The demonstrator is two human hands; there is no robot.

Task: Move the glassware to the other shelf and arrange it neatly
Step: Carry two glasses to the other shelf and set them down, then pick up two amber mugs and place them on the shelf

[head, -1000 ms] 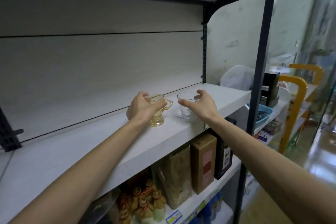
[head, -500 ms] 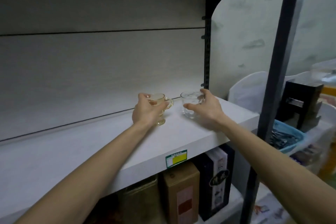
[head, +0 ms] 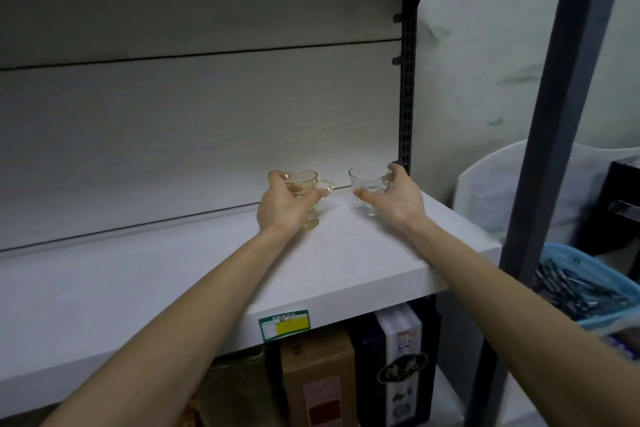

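Two glasses are up on the white shelf, both way back near its rear edge and toward the right end, close to the back right corner. Both stand upright, mouths up.

The amber footed cup is the left one. Its little loop handle sticks out to the right, toward the other glass. The left hand is wrapped around the bowl from the near-left side, with one finger hooked over the rim on the far left and the thumb across the front under the handle. So the cup sits in the curl of the hand, mostly behind and right of the palm. The hand covers the stem, so I only see the bowl top, the handle and a bit of the foot poking out at the bottom. The foot looks like it's on the shelf, but I can't tell for sure.

The clear tumbler is the right one, a short way from the amber cup and not touching it. The right hand cups it from the right, thumb reaching across the front low down and fingers over the far right rim. The grip is fairly spread, and I can't tell how firmly it's squeezing. The glass is left of the palm, and its right side is hidden behind the fingers. It's see-through and a bit blurry, so the base is hard to make out.
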